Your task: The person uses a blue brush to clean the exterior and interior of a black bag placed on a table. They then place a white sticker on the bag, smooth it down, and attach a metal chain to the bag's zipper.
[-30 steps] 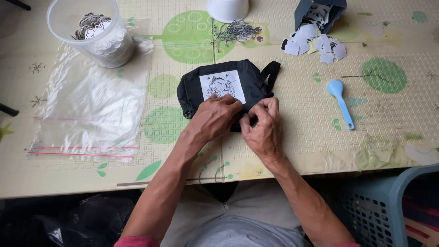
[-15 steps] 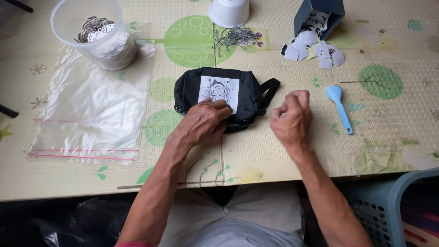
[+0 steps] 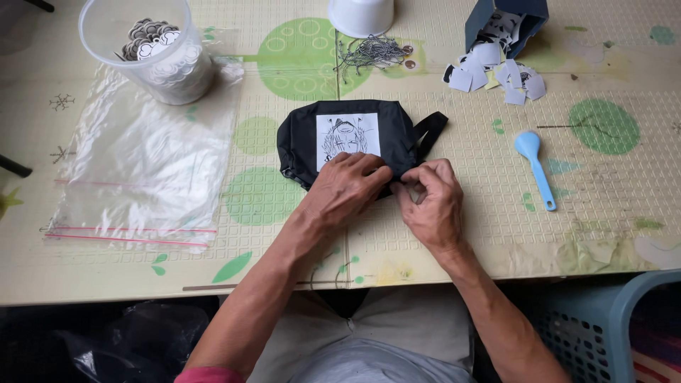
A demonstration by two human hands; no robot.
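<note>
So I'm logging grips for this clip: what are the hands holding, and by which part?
Both hands are on the black pouch: left hand presses its lower edge, right hand pinches its lower right corner.

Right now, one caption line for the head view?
Both hands, left hand and right hand, work the near edge of a black pouch on the patterned table.

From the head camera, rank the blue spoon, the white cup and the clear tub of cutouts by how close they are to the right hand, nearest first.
From the right hand:
1. Blue spoon, just to its right on the table.
2. White cup, at the far edge, up and slightly left.
3. Clear tub of cutouts, far left corner, beyond the black pouch the hand touches.
</note>
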